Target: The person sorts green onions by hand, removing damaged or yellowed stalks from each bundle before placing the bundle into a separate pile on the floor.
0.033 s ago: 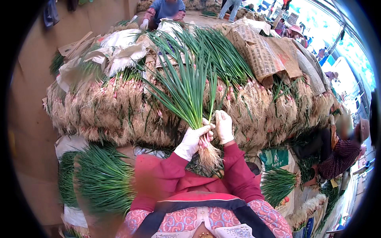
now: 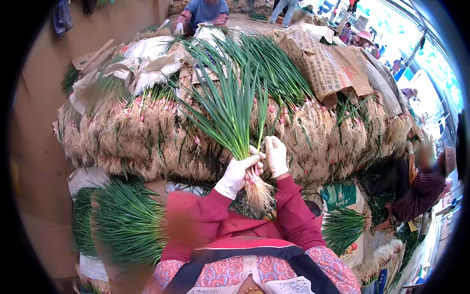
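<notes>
My left hand (image 2: 237,175), in a white glove, is closed round a bunch of spring onions (image 2: 232,117). Its long green leaves fan upward and away from me, while pink bulbs and a tuft of pale roots (image 2: 258,192) hang below the fingers. Just right of the bunch, my right hand (image 2: 276,157), also gloved in white, has thumb and fingers pinched together by a thin green stalk. What lies in that pinch is too small to make out. Both hands are close together, in front of a large heap of spring onions (image 2: 132,137).
Paper sacking (image 2: 318,63) and white sacks (image 2: 152,63) cover parts of the heap. Sorted spring onions lie at my left (image 2: 129,220) and right (image 2: 342,228). A person (image 2: 421,191) sits at the right; another person (image 2: 203,14) is beyond the heap. A tan wall (image 2: 41,147) stands left.
</notes>
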Demonstrator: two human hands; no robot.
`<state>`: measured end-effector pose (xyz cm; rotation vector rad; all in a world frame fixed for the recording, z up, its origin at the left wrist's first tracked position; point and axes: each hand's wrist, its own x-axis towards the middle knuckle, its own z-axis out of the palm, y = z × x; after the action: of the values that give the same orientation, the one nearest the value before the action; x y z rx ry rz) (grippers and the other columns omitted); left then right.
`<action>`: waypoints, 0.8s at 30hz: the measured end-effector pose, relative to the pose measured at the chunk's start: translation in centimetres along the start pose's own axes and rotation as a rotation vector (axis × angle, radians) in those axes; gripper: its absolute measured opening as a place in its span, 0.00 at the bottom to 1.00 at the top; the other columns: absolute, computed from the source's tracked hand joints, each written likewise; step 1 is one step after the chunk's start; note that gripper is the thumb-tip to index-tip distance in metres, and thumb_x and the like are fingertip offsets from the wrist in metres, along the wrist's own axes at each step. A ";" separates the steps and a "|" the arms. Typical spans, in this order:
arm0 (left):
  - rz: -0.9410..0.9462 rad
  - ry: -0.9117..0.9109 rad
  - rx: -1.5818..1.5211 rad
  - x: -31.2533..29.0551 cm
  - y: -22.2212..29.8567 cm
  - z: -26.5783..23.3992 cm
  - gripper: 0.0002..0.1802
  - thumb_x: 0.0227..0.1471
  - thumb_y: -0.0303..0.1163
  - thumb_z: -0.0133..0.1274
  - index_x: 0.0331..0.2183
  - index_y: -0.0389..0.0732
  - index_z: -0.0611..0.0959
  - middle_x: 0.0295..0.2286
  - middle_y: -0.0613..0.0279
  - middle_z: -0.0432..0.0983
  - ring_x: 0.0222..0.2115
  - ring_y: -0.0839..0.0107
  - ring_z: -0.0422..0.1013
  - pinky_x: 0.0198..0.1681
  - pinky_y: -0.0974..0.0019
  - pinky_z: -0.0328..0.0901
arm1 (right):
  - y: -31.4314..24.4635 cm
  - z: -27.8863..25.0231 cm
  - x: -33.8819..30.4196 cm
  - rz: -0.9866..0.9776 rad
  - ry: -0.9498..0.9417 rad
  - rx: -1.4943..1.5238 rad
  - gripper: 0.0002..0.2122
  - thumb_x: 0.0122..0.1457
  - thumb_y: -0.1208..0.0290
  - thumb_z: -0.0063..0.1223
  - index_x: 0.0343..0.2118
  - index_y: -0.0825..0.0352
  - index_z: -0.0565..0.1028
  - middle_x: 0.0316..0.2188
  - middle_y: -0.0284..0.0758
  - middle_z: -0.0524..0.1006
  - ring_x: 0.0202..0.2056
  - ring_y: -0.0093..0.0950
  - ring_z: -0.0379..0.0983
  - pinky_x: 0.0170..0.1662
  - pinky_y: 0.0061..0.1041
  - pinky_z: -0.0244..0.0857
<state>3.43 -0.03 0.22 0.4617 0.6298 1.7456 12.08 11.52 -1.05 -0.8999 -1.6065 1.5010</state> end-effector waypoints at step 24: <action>0.047 -0.122 -0.228 0.9 1.9 -1.3 0.30 0.49 0.23 0.49 0.54 0.40 0.60 0.28 0.62 0.72 0.18 0.79 0.63 0.22 0.73 0.61 | -1.9 3.7 11.1 -0.287 0.116 -0.973 0.17 0.50 0.63 0.51 0.41 0.65 0.69 0.31 0.40 0.74 0.35 0.39 0.72 0.38 0.34 0.64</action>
<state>1.01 0.28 0.36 0.4228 0.3310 1.7934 3.55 19.39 1.35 -1.1457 -2.2761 0.3982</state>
